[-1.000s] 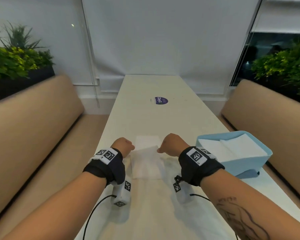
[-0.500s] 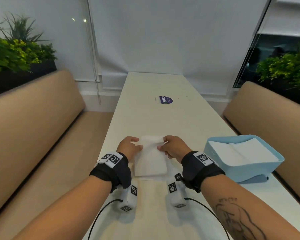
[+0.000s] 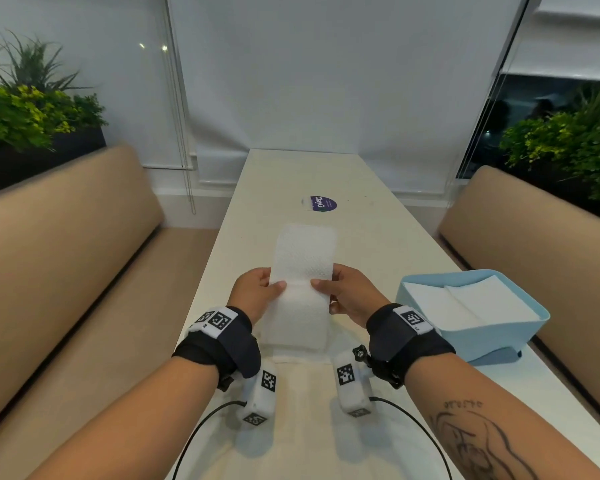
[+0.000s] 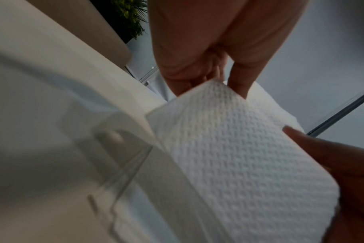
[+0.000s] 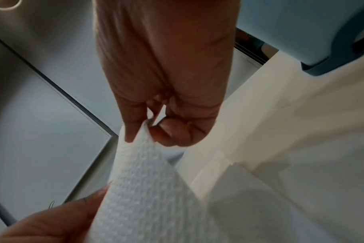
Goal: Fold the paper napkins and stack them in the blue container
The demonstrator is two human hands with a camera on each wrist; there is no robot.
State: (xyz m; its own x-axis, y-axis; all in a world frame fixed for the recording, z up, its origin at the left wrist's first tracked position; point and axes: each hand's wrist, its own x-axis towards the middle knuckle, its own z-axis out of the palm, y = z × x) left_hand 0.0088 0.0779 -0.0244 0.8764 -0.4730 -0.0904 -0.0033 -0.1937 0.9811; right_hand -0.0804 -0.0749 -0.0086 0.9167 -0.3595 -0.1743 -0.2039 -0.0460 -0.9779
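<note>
Head view: my left hand (image 3: 253,292) and right hand (image 3: 347,296) each pinch a side of the napkin (image 3: 303,261) above the middle of the bench (image 3: 378,237). The blue container (image 3: 499,341), holding folded napkins (image 3: 465,303), sits by its right edge.

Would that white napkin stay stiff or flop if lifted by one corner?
Probably flop: the napkin bends at a crease between the left hand and right hand pinching its edges. Likely very light, since fingertip pinches alone carry it. Its embossed texture probably grips rather than slips.
</note>
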